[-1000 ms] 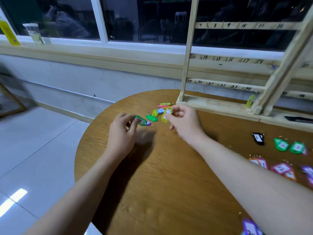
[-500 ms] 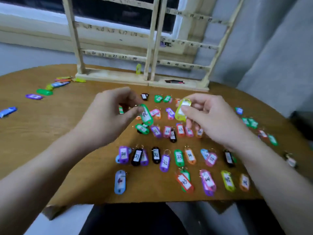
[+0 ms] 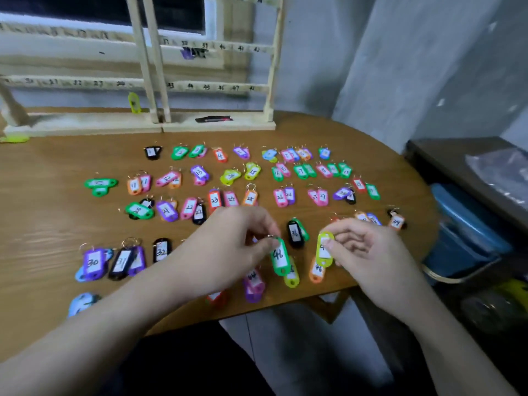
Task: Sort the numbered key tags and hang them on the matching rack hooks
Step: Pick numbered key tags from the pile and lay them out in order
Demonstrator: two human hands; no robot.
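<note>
Sorting stage, head view. The left hand (image 3: 228, 247) pinches a green plastic key tag with a white paper label reading 46 (image 3: 279, 257) by its ring end. The right hand (image 3: 368, 252) pinches a yellow-green plastic key tag (image 3: 325, 248) whose label number is partly hidden by the thumb. Both tags hang just above the near edge of the round wooden table (image 3: 57, 218), over the nearest row of sorted tags.

Risk: the nearest row lies close to the table edge, so a careless release could knock a tag to the floor. Tags overlap in pairs, so a label could be misread and grouped wrongly.

The tags are small, flat and oblong, each with a metal ring. The pale wooden rack with numbered rails (image 3: 214, 87) stands at the far side of the table, holding 1 yellow tag (image 3: 133, 102).
</note>
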